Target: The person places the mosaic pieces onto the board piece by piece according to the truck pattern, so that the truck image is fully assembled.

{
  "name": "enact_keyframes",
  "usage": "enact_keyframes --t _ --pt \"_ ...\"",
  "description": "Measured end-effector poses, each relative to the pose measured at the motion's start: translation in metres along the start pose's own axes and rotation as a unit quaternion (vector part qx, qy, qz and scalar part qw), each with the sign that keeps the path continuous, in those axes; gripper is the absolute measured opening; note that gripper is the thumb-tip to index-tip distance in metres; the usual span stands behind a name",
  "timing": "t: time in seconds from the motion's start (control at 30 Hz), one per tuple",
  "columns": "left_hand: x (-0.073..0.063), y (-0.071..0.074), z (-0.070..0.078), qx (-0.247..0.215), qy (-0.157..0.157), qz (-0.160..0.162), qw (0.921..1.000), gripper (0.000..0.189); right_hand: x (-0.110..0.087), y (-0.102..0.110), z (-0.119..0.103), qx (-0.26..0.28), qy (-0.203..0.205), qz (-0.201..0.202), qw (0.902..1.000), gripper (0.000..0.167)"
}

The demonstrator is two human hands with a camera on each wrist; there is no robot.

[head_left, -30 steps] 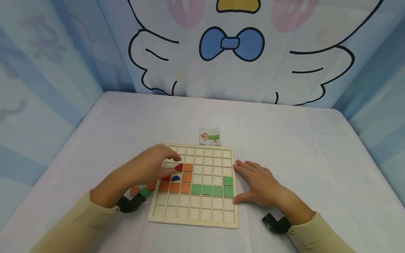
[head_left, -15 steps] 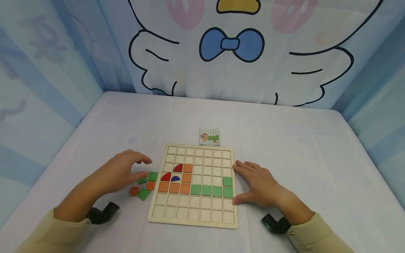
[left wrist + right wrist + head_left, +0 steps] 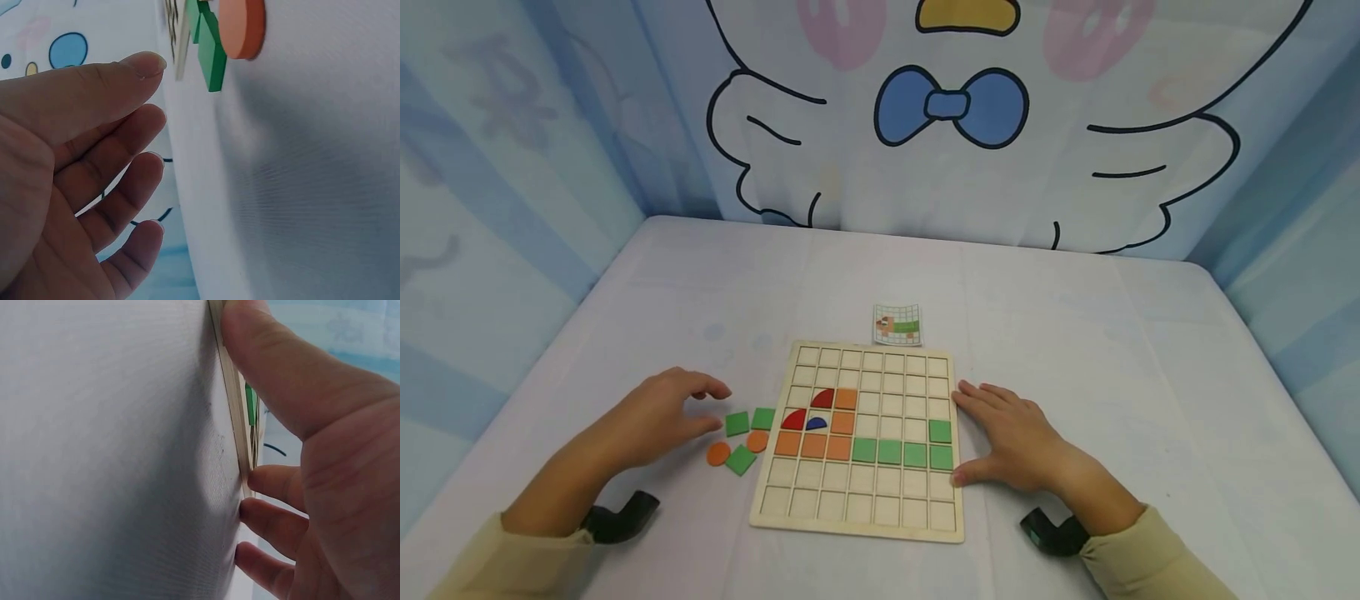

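A wooden grid board [image 3: 857, 530] lies flat on the table. Orange squares [image 3: 812, 446], red quarter-circles [image 3: 793, 419], a blue half-circle [image 3: 816, 423] and green squares [image 3: 890, 452] sit in its cells. My left hand [image 3: 651, 421] hovers left of the loose pieces, holding nothing, its thumb and fingers apart. Closest to it is a loose green square [image 3: 737, 424]; loose orange discs [image 3: 718, 453] lie among the other green squares. My right hand [image 3: 1015, 437] touches the board's right edge with thumb and fingertips, and the right wrist view shows the thumb [image 3: 281, 369] against that edge.
Behind the board lies a small picture card [image 3: 897, 325] with a coloured grid pattern. A white cloth covers the table [image 3: 1075, 333]. Patterned curtains [image 3: 947, 167] stand along its back and sides. Each wrist carries a black device [image 3: 621, 518].
My left hand has moved from above the board's left part to the left, past the loose pieces, uncovering the red and blue pieces. My right hand stays at the board's edge.
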State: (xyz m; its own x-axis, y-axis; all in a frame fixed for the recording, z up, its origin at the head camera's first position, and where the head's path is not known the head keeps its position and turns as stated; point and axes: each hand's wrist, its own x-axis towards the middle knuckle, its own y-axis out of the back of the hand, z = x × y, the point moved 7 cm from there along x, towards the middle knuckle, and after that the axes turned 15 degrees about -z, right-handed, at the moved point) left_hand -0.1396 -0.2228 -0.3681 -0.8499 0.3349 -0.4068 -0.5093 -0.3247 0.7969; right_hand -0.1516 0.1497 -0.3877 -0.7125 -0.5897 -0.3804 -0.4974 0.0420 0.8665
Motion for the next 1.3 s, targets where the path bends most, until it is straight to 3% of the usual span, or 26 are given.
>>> enact_keyframes --t 0.23,0.63,1.3 --pt "0.005 -0.007 -0.004 -0.005 0.0 -0.015 0.9999 0.035 0.0 -0.001 0.0 0.003 0.001 0.003 1.0 0.102" --pt "0.016 -0.015 -0.003 0.0 0.033 -0.04 0.9986 0.035 0.0 -0.002 0.002 0.008 0.003 0.004 1.0 0.103" --pt "0.018 -0.012 0.0 0.035 0.033 -0.005 0.9988 0.031 0.001 -0.003 0.003 0.005 -0.002 0.0 1.0 0.103"
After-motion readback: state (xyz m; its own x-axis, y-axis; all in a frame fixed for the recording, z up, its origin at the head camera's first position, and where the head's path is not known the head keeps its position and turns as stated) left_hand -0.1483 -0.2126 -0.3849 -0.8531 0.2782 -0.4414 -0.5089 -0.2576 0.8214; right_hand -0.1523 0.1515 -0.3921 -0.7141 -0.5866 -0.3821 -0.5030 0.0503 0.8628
